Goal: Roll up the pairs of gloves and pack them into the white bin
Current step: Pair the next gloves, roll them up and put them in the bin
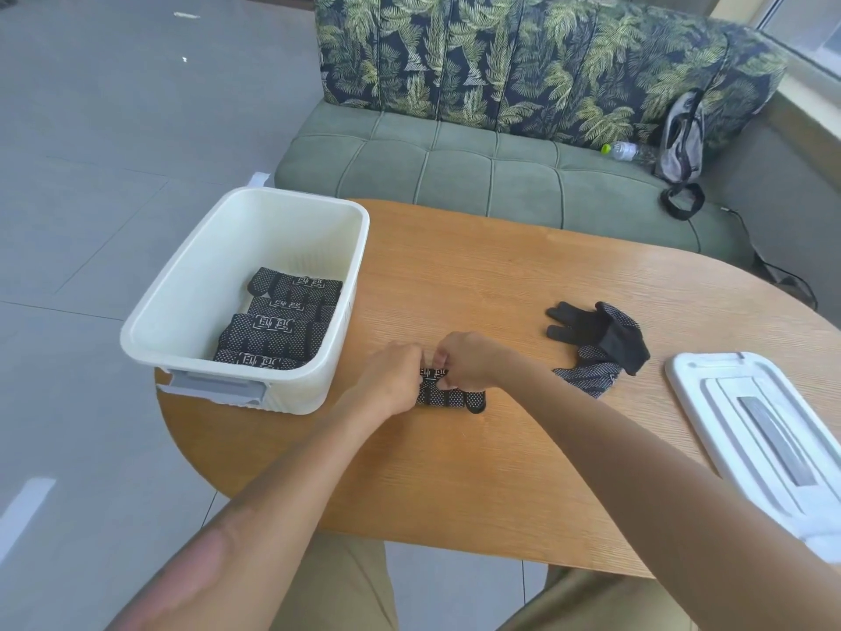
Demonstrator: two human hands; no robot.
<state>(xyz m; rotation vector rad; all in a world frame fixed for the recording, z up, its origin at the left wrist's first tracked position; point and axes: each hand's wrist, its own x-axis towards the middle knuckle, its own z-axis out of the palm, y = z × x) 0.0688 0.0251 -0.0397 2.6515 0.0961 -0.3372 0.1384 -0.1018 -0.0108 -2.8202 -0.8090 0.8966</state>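
Note:
A black glove pair with white dots (pixel 448 397) lies partly rolled on the wooden table (pixel 523 448), just right of the white bin (pixel 200 266). My left hand (pixel 393 380) grips its left end, fingers curled over the roll. My right hand (pixel 468 362) pinches its top edge from the right. Most of the roll is hidden under both hands. Several rolled glove pairs (pixel 282 321) lie side by side in the bin's near half. A loose, unrolled glove pair (pixel 600 343) lies crumpled on the table further right.
The bin's white lid (pixel 755 430) lies flat at the table's right edge. Behind the table stands a green sofa (pixel 478 166) with a leaf-print back, holding a plastic bottle (pixel 621 151) and a grey bag (pixel 682 143). Grey tiled floor lies to the left.

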